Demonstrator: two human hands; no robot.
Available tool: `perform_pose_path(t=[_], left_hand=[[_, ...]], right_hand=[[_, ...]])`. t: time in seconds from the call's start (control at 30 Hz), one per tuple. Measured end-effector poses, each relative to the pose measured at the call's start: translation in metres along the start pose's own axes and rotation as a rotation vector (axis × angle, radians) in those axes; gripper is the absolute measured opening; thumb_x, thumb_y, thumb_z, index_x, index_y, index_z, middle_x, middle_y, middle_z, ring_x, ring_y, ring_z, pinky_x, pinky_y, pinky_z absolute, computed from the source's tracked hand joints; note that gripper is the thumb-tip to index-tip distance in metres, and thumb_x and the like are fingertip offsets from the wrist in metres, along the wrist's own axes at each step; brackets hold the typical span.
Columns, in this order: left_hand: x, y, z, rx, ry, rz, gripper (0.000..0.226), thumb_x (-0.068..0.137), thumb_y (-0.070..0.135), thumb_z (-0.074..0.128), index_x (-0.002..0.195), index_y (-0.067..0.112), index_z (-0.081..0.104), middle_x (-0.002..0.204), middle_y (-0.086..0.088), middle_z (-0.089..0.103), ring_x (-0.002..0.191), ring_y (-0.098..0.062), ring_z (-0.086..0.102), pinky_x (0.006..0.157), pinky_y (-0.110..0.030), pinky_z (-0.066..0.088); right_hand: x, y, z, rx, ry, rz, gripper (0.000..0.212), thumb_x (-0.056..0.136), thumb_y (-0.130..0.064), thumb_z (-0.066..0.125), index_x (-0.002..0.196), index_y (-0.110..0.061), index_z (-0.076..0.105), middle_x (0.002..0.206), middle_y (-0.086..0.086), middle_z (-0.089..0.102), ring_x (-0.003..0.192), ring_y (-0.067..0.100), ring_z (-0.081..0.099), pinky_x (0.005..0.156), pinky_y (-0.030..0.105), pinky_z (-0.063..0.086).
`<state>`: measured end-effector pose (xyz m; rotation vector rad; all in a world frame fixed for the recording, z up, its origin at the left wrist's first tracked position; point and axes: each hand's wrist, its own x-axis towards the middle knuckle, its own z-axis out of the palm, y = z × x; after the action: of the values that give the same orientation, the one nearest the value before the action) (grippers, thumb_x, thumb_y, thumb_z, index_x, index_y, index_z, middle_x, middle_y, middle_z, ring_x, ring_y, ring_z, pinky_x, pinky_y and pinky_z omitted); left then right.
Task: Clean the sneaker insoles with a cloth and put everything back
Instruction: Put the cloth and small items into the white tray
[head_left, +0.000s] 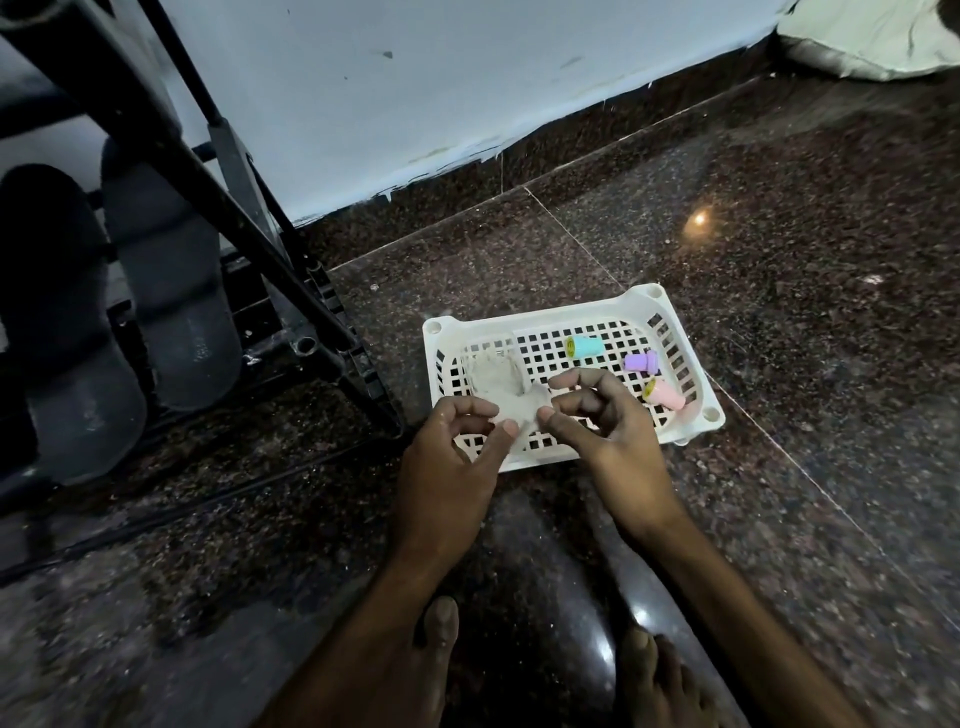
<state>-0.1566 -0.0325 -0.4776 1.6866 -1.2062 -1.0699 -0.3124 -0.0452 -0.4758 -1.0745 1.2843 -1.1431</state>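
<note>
Over the basket's (540, 313) near left corner, your left hand (452, 467) and right hand (602, 421) both pinch the cloth (496, 382), its far end lying inside. Looks like cloth put-back; next, release and pull clear.

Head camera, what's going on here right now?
A person crouches on the dark floor with both hands over a white basket. The left hand and right hand meet at the near edge of a pale cloth lying in it; whether they pinch or only touch it is unclear. A teal cap, a purple cap and a pink cap lie at its right end. Dark slippers sit on the black rack at left.
</note>
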Motion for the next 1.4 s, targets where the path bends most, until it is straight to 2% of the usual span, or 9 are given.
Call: perform_pose_path(t=[0.1,0.2,0.33,0.47,0.67,0.87,1.1,1.23,1.4], left_hand=[[-0.005,0.004,0.006,-0.161,-0.129,-0.123,0.028,0.084,0.035,0.076,0.106,0.027,0.062,0.1,0.003,0.07,0.085,-0.005,0.067,0.065,-0.018,0.048],[-0.005,0.005,0.012,-0.235,-0.123,-0.093,0.027,0.086,0.021,0.076,0.108,0.023,0.061,0.099,-0.01,0.071,0.082,-0.011,0.069,0.061,-0.021,0.051],[-0.004,0.006,0.013,-0.249,-0.067,0.002,0.027,0.086,0.006,0.074,0.105,0.022,0.063,0.089,-0.01,0.071,0.076,-0.015,0.07,0.067,-0.037,0.059],[-0.006,0.006,0.012,-0.282,-0.101,-0.006,0.03,0.087,-0.001,0.07,0.108,0.017,0.061,0.093,-0.016,0.066,0.057,-0.016,0.064,0.052,-0.027,0.052],[-0.006,0.006,0.015,-0.381,-0.089,-0.056,0.039,0.082,-0.002,0.075,0.113,0.015,0.059,0.089,-0.012,0.067,0.076,-0.011,0.07,0.06,-0.02,0.052],[-0.002,0.007,0.013,-0.401,-0.154,-0.046,0.043,0.084,-0.005,0.072,0.117,0.017,0.058,0.096,-0.009,0.067,0.079,-0.019,0.073,0.06,-0.028,0.057],[0.0,0.01,0.01,-0.47,-0.156,-0.039,0.063,0.08,-0.013,0.071,0.129,0.022,0.052,0.113,-0.009,0.07,0.079,-0.016,0.072,0.065,-0.032,0.058],[-0.002,0.017,0.009,-0.513,-0.1,0.053,0.073,0.08,-0.013,0.072,0.136,0.03,0.051,0.1,-0.007,0.075,0.076,-0.011,0.067,0.069,-0.029,0.057],[-0.003,0.019,0.011,-0.487,-0.104,0.118,0.076,0.075,-0.03,0.047,0.134,0.018,0.053,0.094,-0.006,0.077,0.081,-0.018,0.068,0.062,-0.018,0.049]], right_hand=[[-0.011,0.002,-0.006,0.145,-0.028,-0.014,0.022,0.088,0.001,0.067,0.105,-0.012,0.063,0.084,0.005,0.064,0.072,0.016,0.059,0.074,0.033,0.053],[-0.016,0.008,-0.011,0.12,-0.073,0.002,0.027,0.088,0.003,0.067,0.106,-0.017,0.067,0.088,0.0,0.063,0.059,0.02,0.045,0.061,0.031,0.042],[-0.016,0.01,-0.022,0.052,-0.156,0.061,0.029,0.088,-0.005,0.069,0.113,-0.02,0.069,0.084,-0.009,0.065,0.064,0.026,0.04,0.069,0.036,0.039],[-0.014,0.008,-0.024,0.125,-0.178,0.149,0.031,0.087,-0.006,0.068,0.117,-0.012,0.068,0.1,0.01,0.072,0.093,0.026,0.069,0.083,0.035,0.056],[-0.008,0.008,-0.024,0.25,-0.185,0.232,0.045,0.083,0.003,0.068,0.126,-0.012,0.063,0.119,0.013,0.069,0.11,0.03,0.066,0.094,0.043,0.053],[-0.003,0.005,-0.02,0.262,-0.089,0.243,0.042,0.079,-0.006,0.073,0.12,-0.01,0.064,0.093,0.02,0.07,0.082,0.021,0.067,0.075,0.03,0.055],[0.0,0.0,-0.018,0.284,-0.125,0.165,0.056,0.08,0.013,0.066,0.13,-0.011,0.056,0.108,0.008,0.074,0.076,0.015,0.07,0.063,0.024,0.056],[-0.003,-0.003,-0.018,0.344,-0.101,0.001,0.065,0.077,0.016,0.065,0.133,-0.017,0.055,0.101,0.01,0.075,0.084,0.017,0.07,0.079,0.03,0.057],[-0.004,-0.004,-0.023,0.116,-0.089,-0.173,0.042,0.08,0.017,0.063,0.107,-0.014,0.069,0.073,0.006,0.074,0.083,0.017,0.065,0.091,0.033,0.047]])
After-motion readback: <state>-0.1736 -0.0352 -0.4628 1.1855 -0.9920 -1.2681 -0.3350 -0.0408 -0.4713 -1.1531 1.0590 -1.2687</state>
